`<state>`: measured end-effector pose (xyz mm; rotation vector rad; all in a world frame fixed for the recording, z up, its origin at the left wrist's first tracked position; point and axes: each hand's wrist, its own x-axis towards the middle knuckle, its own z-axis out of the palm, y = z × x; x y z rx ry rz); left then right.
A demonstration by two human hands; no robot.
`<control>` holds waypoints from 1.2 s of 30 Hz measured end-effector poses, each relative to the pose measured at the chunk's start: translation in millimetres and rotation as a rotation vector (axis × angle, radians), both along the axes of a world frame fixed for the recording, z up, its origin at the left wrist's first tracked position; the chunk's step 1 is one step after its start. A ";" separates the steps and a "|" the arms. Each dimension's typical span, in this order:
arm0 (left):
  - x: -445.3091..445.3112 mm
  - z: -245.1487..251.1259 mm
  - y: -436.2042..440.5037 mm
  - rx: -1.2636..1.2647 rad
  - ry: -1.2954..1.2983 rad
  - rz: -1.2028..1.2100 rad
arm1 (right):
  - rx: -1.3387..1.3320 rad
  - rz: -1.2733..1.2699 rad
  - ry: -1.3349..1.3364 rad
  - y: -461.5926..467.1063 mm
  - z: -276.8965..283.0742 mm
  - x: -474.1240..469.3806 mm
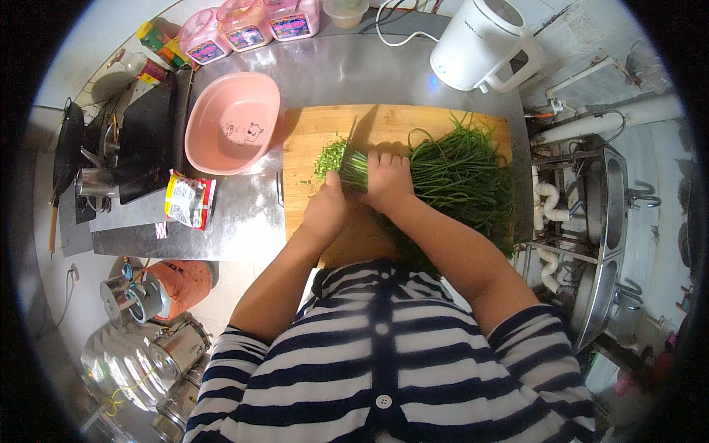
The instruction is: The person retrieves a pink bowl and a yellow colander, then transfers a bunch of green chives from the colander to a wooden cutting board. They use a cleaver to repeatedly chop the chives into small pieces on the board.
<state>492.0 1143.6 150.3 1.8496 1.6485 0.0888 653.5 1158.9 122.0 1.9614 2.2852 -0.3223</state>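
Observation:
My left hand [324, 207] is closed on the handle of a kitchen knife [348, 145]. The blade points away from me, upright on its edge, between a small heap of chopped greens [331, 157] and the cut ends of a bunch of long green chives [457, 171]. My right hand [390, 177] presses down on the bunch just right of the blade, fingertips curled over the stalks. The bunch spreads over the right half of a wooden cutting board [310, 127]. The knife handle is mostly hidden in my left fist.
On the steel counter [327, 61], a pink plastic basin [235, 122] and a printed packet [189, 200] lie left of the board. Pink-tinted containers [246, 27] line the back; a white electric kettle [479, 44] stands back right. A gas stove [149, 138] is left; metal sinks [612, 205] are right.

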 end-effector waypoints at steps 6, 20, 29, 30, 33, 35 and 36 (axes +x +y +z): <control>-31.5 30.4 -16.3 0.057 -0.025 -0.013 | 0.043 -0.030 -0.062 -2.1 -7.0 -5.2; -36.2 51.1 -16.2 -0.035 0.070 -0.192 | -0.169 -0.050 -0.035 6.2 7.6 -10.6; -15.4 14.4 18.4 -0.101 0.072 -0.220 | -0.208 -0.045 -0.095 9.7 10.0 -12.3; -13.0 8.8 16.4 -0.089 0.088 -0.202 | -0.211 -0.052 -0.090 9.7 10.5 -12.0; -14.0 3.9 4.7 -0.127 0.101 -0.103 | -0.212 -0.059 -0.082 9.1 12.5 -12.4; -19.9 12.1 -1.9 -0.099 0.049 -0.067 | -0.212 -0.056 -0.088 8.5 14.1 -12.5; -23.5 19.3 -4.2 -0.111 0.049 -0.061 | -0.181 -0.063 -0.061 8.2 14.8 -12.7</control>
